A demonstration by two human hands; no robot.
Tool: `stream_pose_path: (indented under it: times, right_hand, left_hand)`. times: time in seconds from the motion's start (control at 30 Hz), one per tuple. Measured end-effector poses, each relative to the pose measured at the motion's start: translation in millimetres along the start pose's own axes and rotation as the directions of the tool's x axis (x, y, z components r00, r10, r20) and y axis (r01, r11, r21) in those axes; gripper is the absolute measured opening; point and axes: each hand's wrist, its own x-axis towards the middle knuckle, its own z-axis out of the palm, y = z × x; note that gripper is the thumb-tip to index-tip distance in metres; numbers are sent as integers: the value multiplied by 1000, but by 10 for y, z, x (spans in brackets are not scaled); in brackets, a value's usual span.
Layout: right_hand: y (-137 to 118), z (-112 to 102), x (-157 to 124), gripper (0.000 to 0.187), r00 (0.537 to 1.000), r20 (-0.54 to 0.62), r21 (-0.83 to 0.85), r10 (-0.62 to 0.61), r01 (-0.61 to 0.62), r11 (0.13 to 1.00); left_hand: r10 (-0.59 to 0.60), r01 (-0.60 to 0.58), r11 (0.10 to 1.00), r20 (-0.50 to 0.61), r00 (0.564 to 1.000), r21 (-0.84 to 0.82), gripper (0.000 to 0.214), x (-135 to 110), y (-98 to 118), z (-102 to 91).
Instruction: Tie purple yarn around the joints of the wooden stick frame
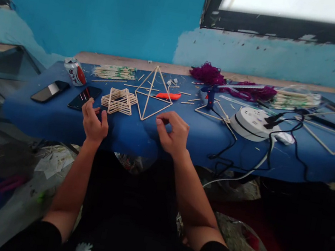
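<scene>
My left hand (94,122) is above the table's front edge, fingers loosely bent and thumb apart, holding nothing. Just beyond its fingertips lies a dark phone (84,98). To its right sits a star-shaped stack of thin wooden sticks (119,101). My right hand (174,132) is curled, thumb and index fingertips close together, with nothing visible between them. Beside it, a pyramid frame of wooden sticks (146,103) stands on the blue table covering (133,136); the hand appears apart from it. An orange utility knife (168,95) lies behind the frame.
A drink can (75,72) and second phone (50,92) are left. Stick bundles (115,72) lie behind. Rightward are a blue glue gun (211,95), purple yarn (208,73), a white round power strip (250,123) with trailing cords, and another stick frame (333,152).
</scene>
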Motion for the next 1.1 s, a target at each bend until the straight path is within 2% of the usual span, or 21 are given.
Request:
stream_pose_path:
  times: [0.1, 0.2, 0.27, 0.37, 0.47, 0.57, 0.63, 0.7, 0.93, 1.1]
  right_hand:
    - [122, -46, 222, 30, 988, 75, -86, 137, -131, 988]
    - [345, -187, 430, 32, 944, 30, -259, 328, -309, 915]
    - [542, -352, 566, 27, 891, -75, -394, 447, -439, 808]
    - [879, -631, 765, 22, 796, -221, -544, 564, -580, 606]
    - [1214, -847, 962, 17, 720, -217, -632, 659, -618, 467]
    - [1488, -950, 1136, 16, 646, -136, -679, 751, -612, 404]
    - [1605, -965, 1213, 19, 609, -115, -694, 785, -615, 375]
    - [1660, -953, 1249, 22, 597, -124, -698, 792, -620, 358]
    - [1599, -812, 1219, 36, 655, -93, -697, 750, -580, 421]
    - [1483, -783, 1203, 34, 671, -50, -728, 740, -532, 433]
  left_hand:
    - [77, -76, 996, -22, 997, 38, 67, -286, -97, 10]
    - [135, -134, 987, -15, 991, 84, 65, -744, -251, 41]
    - [111, -120, 988, 94, 989, 97, 69, -1128, -341, 52]
    - [97, -122, 989, 252, 963, 87, 66, -1679, -394, 27]
    - [101, -139, 989, 467, 879, 48, 55, -1995, -374, -18]
    - [70, -124, 991, 607, 792, 47, 57, -2031, -368, -17]
    - [38, -107, 992, 649, 760, 67, 60, -1984, -379, 6]
    - [11, -96, 991, 675, 738, 88, 62, -1945, -387, 25]
    - [-16, -90, 990, 711, 703, 112, 62, -1954, -393, 21]
    - [8, -109, 989, 698, 716, 101, 59, -1959, -426, 30]
